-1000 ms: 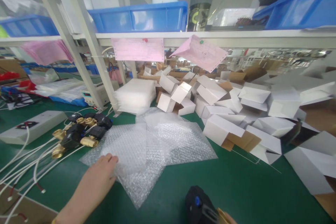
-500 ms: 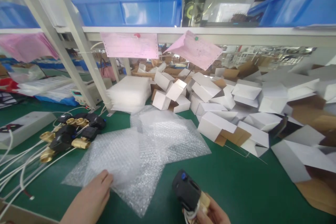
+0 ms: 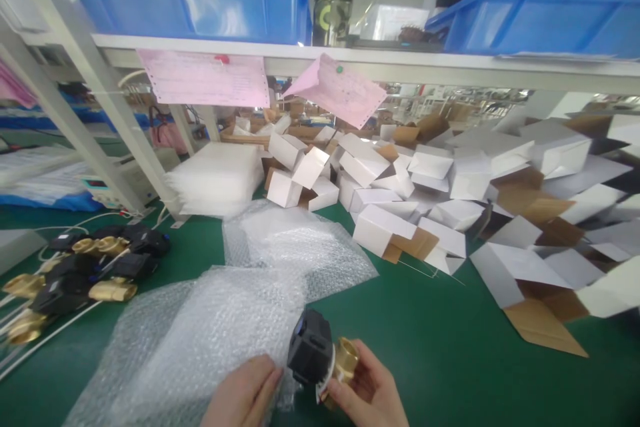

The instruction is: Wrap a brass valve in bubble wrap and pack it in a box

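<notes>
My right hand (image 3: 373,390) grips a motorized ball valve by its brass body (image 3: 346,359). The valve's black actuator housing (image 3: 311,345) tilts up to the left, and a white cable is bunched beside the brass. Close to the housing, my left hand (image 3: 245,390) has its fingers pressed together on the right edge of a bubble wrap sheet (image 3: 200,340). That sheet spreads across the green tabletop under the hand. Behind it lie more bubble wrap sheets (image 3: 295,240), overlapping.
Several brass-and-black valves (image 3: 75,280) with white cables lie at the left. A stack of white foam sheets (image 3: 215,177) stands behind the wrap. Open white cardboard boxes (image 3: 385,227) pile up across the back and right. Overhead, a shelf (image 3: 300,57) carries blue bins (image 3: 185,7).
My left hand has drawn the bubble wrap sheet nearer and to the right. The valve in my right hand has turned and come close to the left hand. The camera view has swung right.
</notes>
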### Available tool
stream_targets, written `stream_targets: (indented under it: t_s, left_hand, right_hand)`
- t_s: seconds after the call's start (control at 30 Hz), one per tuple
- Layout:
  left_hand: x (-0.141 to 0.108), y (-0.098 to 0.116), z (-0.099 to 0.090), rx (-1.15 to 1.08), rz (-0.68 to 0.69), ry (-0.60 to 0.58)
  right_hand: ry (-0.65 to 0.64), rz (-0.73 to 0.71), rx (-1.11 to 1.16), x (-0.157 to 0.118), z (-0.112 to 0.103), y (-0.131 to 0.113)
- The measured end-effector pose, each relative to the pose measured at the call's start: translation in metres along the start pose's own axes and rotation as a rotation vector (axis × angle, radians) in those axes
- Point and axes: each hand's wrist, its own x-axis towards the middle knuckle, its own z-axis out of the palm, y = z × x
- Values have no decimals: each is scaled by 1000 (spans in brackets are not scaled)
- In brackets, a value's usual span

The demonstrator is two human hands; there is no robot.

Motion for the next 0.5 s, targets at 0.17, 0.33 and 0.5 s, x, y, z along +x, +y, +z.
stream_targets:
  t_s: [0.17, 0.33, 0.5]
  left_hand:
    - [-3, -3, 13, -21, -8, -17]
    - [-6, -2, 18, -47, -11, 6]
    - [-7, 5, 19, 49, 175, 22]
  right_hand:
    - [55, -169, -238, -6, -16, 2]
    - [110, -111, -136, -9, -14, 5]
    - [84, -149, -66, -11, -1, -2]
